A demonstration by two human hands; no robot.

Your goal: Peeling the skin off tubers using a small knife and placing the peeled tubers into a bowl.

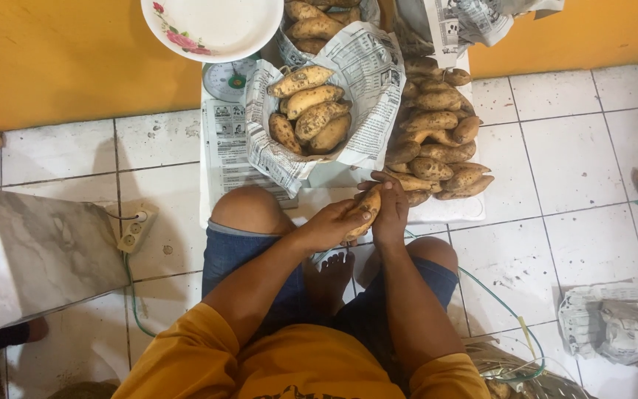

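Home floor used as a produce-packing spot, white tiled floor (592,155), orange wall (60,59), weighing scale (229,80), newspaper-wrapped sweet potatoes (310,111)

Ahead of your knees the way is crowded: a newspaper-lined bundle of sweet potatoes (310,112) stands just past your left knee, and a loose pile of sweet potatoes (437,140) lies just beside it to the right, nearly touching your hands. Behind them a scale (228,78) under a white plate (212,26) closes the far side. To your left, a marble slab (35,255) and a power strip (134,227) narrow the floor. To your right the white tiles (592,229) lie open, up to a crumpled newspaper (613,324).
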